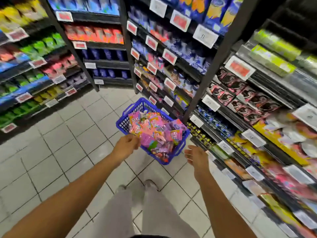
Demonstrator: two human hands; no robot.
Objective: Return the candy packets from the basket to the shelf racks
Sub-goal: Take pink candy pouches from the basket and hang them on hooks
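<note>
A: Facing shelf racks [248, 107] on the right, packed with boxed and bagged sweets; count not possible, too many and blurred. One blue basket [123, 124] on the tiled floor [60, 134], just beside the rack foot. Heaped inside, pink and purple candy packets [151, 129], dozens at a guess, overlapping too much for a true count.

B: Hands?

A: Two. Left hand [126, 145] at the basket's near rim, fingers loosely curled, touching or almost touching a packet; grip not clear, so cannot tell. Right hand [197, 155] apart from the basket, palm turned inward, fingers relaxed and spread, empty.

B: Best handling of the step?

A: Probably pinching one top packet by its edge, lifting straight up to avoid dragging neighbours over the rim, then matching colour and print against a shelf row before placing.
</note>
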